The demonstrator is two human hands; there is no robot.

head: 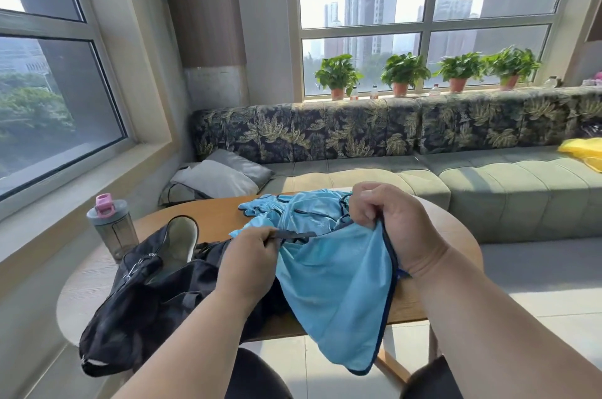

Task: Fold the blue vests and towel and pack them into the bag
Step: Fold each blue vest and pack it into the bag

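A light blue mesh vest (338,287) with dark trim hangs over the near edge of the round wooden table (215,219). My left hand (247,261) pinches its dark strap at the top left. My right hand (387,229) grips the vest's top right edge. Behind the held vest, a crumpled heap of blue cloth (303,209) lies on the table; I cannot tell vests from towel there. The black bag (156,294) lies open on the table's left, partly draped over the edge.
A grey water bottle with a pink lid (112,226) stands at the table's left rim. A green sofa (488,183) with grey cushions (221,180) runs behind the table. Yellow cloth (583,151) lies on the sofa's right. Potted plants (404,72) line the windowsill.
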